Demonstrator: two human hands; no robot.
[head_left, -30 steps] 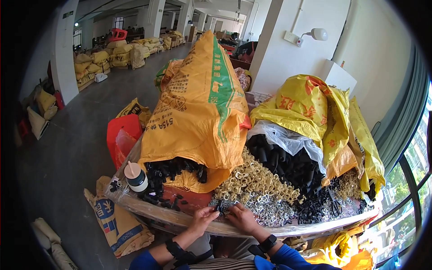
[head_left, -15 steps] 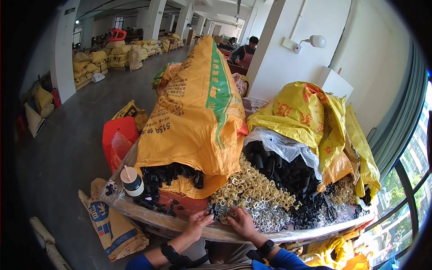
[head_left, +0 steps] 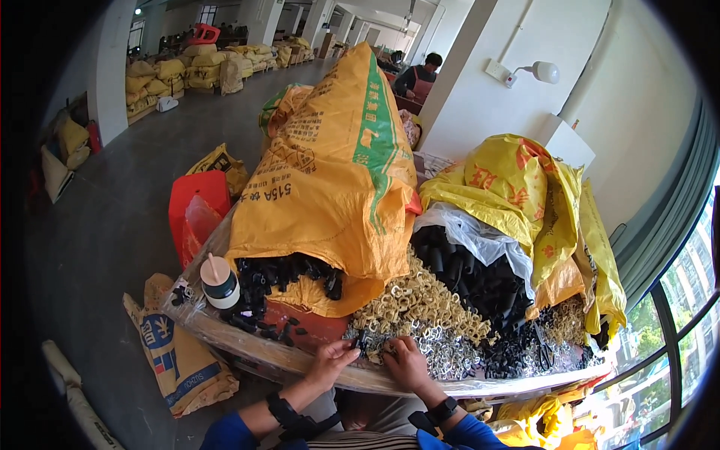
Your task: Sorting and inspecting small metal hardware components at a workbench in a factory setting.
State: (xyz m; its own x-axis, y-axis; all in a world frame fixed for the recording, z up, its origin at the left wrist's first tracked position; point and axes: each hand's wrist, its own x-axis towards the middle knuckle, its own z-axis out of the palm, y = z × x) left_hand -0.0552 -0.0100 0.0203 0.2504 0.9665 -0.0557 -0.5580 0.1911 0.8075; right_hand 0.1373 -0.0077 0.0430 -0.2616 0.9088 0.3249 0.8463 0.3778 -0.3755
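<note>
At the table's near edge, my left hand (head_left: 332,363) pinches a small black part (head_left: 361,343) between thumb and fingertips. My right hand (head_left: 407,364) is just to its right, fingers curled down at the edge of a pile of silver metal rings (head_left: 442,352); whatever its fingertips hold is too small to make out. Beyond both hands spreads a heap of brass-coloured rings (head_left: 424,300). Small black pieces (head_left: 281,330) lie loose on the reddish tabletop (head_left: 319,326) left of my left hand.
A large orange woven sack (head_left: 322,195) spills black parts (head_left: 292,274) at its mouth. Yellow sacks (head_left: 499,180) and black tubes (head_left: 472,277) stand right of it. Scissors (head_left: 541,341) lie at right. A lidded cup (head_left: 220,281) stands at the left corner. A person (head_left: 420,79) sits far behind.
My right hand has turned more knuckles-up, its fingers curling down toward the rings. My left hand keeps its pinch on the black part. The whole view has shifted slightly.
</note>
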